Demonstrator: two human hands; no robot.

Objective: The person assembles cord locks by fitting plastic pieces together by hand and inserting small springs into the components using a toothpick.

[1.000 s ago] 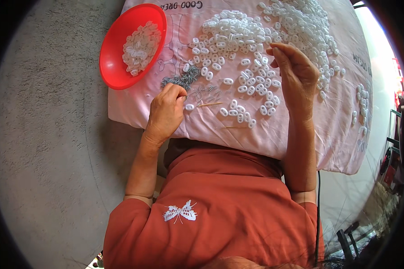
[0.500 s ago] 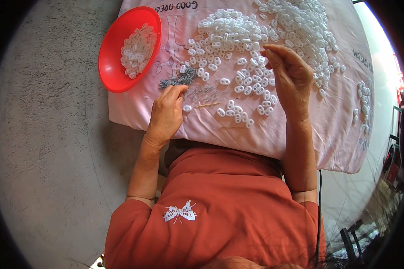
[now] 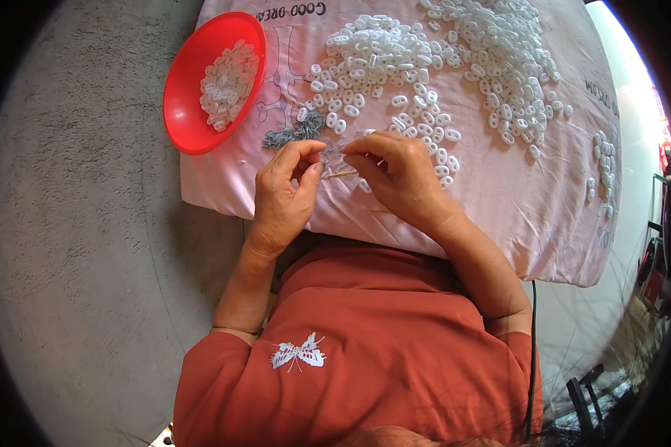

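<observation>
Pinching a small white piece (image 3: 341,149) between fingertips of left hand (image 3: 285,186) and right hand (image 3: 397,173), over pink cloth (image 3: 499,201), near grey thread (image 3: 294,135), white pieces (image 3: 395,67) and red bowl (image 3: 194,104).

A pink cloth (image 3: 499,216) on the grey floor (image 3: 74,261) carries scattered white plastic pieces (image 3: 395,59) and a red bowl (image 3: 183,97)

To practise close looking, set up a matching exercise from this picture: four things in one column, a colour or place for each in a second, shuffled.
Things:
1. bowl
2. cloth
3. grey bundle
4. thin stick

Descriptions:
A. pink, spread under the loose white pieces
B. between the left hand and right hand
C. red, holding white pieces
D. just beyond the left hand's fingertips

Pairs: 1-C, 2-A, 3-D, 4-B
</observation>
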